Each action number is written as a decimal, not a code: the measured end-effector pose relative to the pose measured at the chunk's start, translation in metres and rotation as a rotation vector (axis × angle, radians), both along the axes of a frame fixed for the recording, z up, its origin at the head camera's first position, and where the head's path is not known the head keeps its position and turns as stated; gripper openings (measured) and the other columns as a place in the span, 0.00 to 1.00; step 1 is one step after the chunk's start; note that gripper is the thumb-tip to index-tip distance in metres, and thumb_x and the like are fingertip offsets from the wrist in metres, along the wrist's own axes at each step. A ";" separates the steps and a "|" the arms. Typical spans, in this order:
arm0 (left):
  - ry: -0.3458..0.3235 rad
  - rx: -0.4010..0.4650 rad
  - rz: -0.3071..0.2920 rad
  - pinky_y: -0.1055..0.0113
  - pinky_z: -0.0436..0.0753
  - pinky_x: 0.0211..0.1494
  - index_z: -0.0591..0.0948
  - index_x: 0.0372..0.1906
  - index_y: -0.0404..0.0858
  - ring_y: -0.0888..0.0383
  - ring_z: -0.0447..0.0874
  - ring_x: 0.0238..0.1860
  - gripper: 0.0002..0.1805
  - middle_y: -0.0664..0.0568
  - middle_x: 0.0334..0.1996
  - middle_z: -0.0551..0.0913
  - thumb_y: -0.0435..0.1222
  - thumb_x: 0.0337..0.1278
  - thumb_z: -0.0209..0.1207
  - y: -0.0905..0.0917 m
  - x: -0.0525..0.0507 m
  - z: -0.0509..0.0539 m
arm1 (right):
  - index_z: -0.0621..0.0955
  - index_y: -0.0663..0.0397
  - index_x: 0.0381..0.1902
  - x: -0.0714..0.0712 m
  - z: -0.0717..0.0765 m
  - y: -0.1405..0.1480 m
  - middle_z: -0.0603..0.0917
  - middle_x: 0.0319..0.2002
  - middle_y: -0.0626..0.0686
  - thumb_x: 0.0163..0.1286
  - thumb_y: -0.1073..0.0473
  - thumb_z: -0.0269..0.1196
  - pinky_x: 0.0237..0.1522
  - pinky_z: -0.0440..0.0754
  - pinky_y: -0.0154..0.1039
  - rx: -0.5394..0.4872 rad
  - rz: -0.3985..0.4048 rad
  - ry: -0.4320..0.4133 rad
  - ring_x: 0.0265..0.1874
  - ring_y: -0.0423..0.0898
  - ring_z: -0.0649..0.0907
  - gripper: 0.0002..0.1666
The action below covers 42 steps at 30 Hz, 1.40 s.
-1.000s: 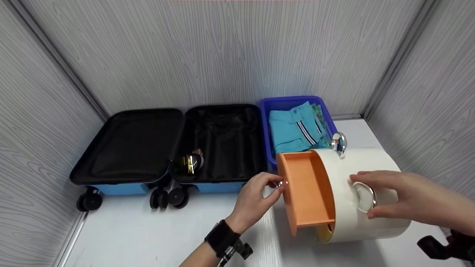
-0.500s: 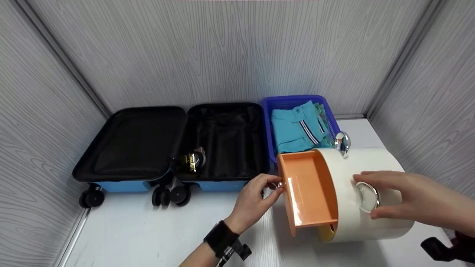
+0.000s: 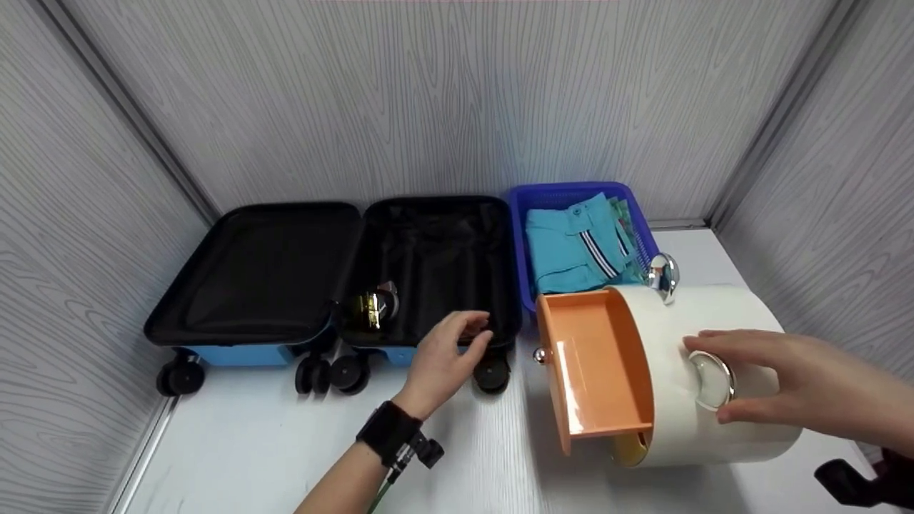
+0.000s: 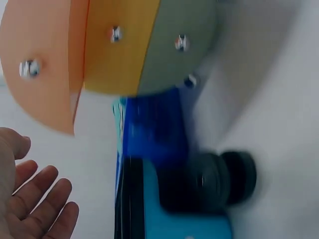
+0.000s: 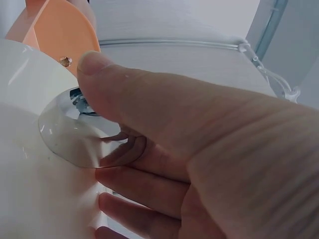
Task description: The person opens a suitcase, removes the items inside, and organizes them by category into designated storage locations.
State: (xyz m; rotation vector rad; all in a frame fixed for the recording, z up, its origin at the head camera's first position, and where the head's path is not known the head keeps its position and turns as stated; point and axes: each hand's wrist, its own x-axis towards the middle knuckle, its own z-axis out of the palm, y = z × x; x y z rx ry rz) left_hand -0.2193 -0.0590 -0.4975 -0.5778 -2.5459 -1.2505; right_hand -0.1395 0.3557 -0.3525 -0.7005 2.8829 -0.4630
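A white, round-sided drawer box (image 3: 685, 442) lies on its side at the right of the head view. Its orange drawer (image 3: 596, 364) stands pulled out, with a silver ball knob (image 3: 541, 355) on the front. My left hand (image 3: 443, 364) is apart from the knob, fingers loosely bent and holding nothing, over the suitcase's near edge. Thumb and fingers of my right hand (image 3: 771, 375) hold around a round chrome foot (image 5: 75, 129) on the box's side. In the left wrist view, a yellow drawer front (image 4: 119, 59) and a grey-green one (image 4: 174, 64) sit flush beside the orange one.
An open blue suitcase (image 3: 239, 355) with black lining and wheels lies at left, a shiny gold-and-black item (image 3: 375, 307) inside. Behind the drawer box stands a blue basket (image 3: 521, 250) holding folded turquoise clothing (image 3: 564, 243). Grey wood-grain walls enclose the white surface.
My left hand has let go of the orange drawer's knob and moved left toward the suitcase. The right hand keeps its place on the box, and the drawer stays out.
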 end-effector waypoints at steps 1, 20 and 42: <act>-0.004 -0.021 0.032 0.59 0.82 0.55 0.82 0.60 0.42 0.59 0.83 0.51 0.18 0.57 0.52 0.84 0.46 0.74 0.60 -0.007 -0.005 0.000 | 0.81 0.40 0.66 0.000 -0.001 0.001 0.81 0.65 0.52 0.50 0.29 0.74 0.57 0.82 0.55 0.000 0.014 0.028 0.61 0.58 0.81 0.47; -0.312 -0.442 0.410 0.45 0.83 0.52 0.79 0.61 0.25 0.37 0.85 0.49 0.20 0.31 0.51 0.84 0.34 0.75 0.50 -0.109 -0.077 -0.012 | 0.82 0.39 0.66 0.007 -0.002 0.006 0.82 0.63 0.49 0.50 0.32 0.76 0.55 0.83 0.43 0.044 0.032 0.107 0.60 0.52 0.82 0.45; -0.570 -0.348 0.509 0.40 0.79 0.58 0.60 0.72 0.21 0.29 0.80 0.54 0.30 0.24 0.58 0.76 0.29 0.72 0.53 -0.113 -0.096 -0.030 | 0.79 0.40 0.69 0.010 0.006 -0.005 0.78 0.67 0.57 0.53 0.29 0.74 0.56 0.78 0.67 0.008 -0.033 -0.081 0.64 0.63 0.77 0.48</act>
